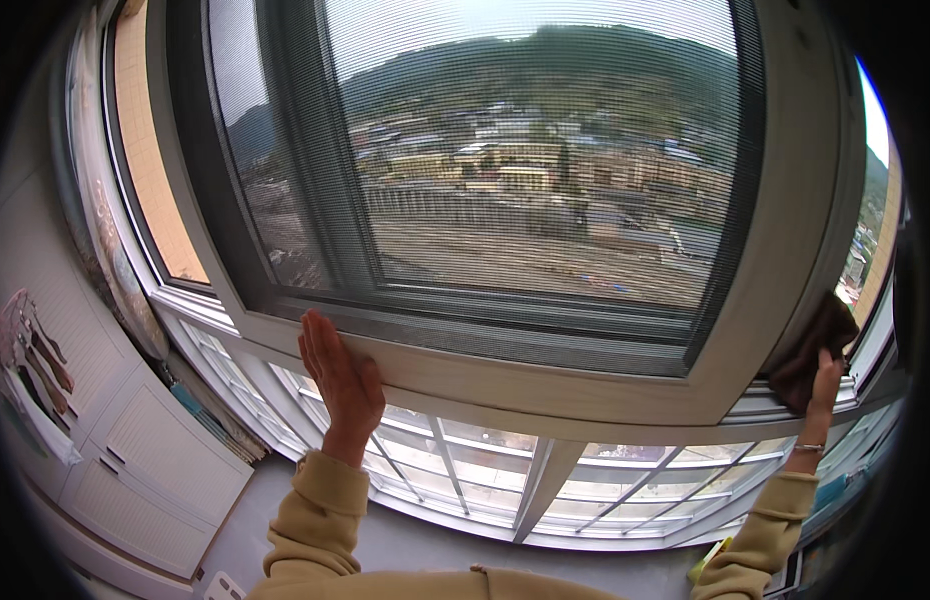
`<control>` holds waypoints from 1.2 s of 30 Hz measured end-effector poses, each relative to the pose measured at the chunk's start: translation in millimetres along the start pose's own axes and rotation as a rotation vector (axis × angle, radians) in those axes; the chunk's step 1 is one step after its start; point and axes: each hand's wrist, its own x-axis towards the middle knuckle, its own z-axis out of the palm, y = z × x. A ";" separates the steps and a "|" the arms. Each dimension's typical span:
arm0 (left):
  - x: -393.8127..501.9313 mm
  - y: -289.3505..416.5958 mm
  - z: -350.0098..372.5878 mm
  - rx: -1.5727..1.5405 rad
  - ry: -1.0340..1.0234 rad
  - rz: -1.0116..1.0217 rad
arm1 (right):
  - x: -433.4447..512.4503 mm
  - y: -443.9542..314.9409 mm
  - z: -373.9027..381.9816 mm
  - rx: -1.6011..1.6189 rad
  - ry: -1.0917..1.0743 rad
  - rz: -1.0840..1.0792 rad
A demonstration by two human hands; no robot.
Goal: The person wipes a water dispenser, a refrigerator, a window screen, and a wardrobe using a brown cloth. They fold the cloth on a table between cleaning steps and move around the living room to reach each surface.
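A window sash with an insect screen [540,375] fills the middle, its pale frame straight in front of me. My left hand [341,382] lies against the lower rail of this frame, left of centre, fingers pointing up and holding nothing. At the far right my right hand [826,382] has hold of a dark brown cloth [806,360], pressed near the lower right corner of the window, by the sill track [772,409]. The cloth hides part of the frame and track there. Buildings and hills show through the mesh.
Below the sill run panes with white bars [472,465]. On the left stand a bundled curtain [119,262], a white cabinet [157,450] and hangers [41,337]. A yellow-green object [709,559] sits low beside my right sleeve. Pale floor [435,547] shows below.
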 end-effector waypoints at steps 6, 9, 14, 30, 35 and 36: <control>-8.8 80.6 18.4 0.023 -0.058 0.148 | -64.4 -86.5 92.6 0.045 -0.221 0.202; -11.9 89.3 26.1 0.026 -0.015 0.162 | -84.4 -113.6 125.6 0.215 -0.378 0.253; -13.4 63.8 26.4 -0.013 -0.017 0.139 | -100.7 -138.6 164.7 0.475 -0.543 0.454; -4.1 -44.3 10.6 0.002 -0.001 0.127 | -143.6 -204.2 270.6 0.551 -0.639 0.470; -4.1 -93.9 2.9 -0.016 0.003 0.122 | -170.2 -218.9 316.5 0.513 -0.511 0.603; -2.7 -104.3 0.2 0.001 0.007 0.120 | -177.6 -223.6 324.0 0.527 -0.504 0.602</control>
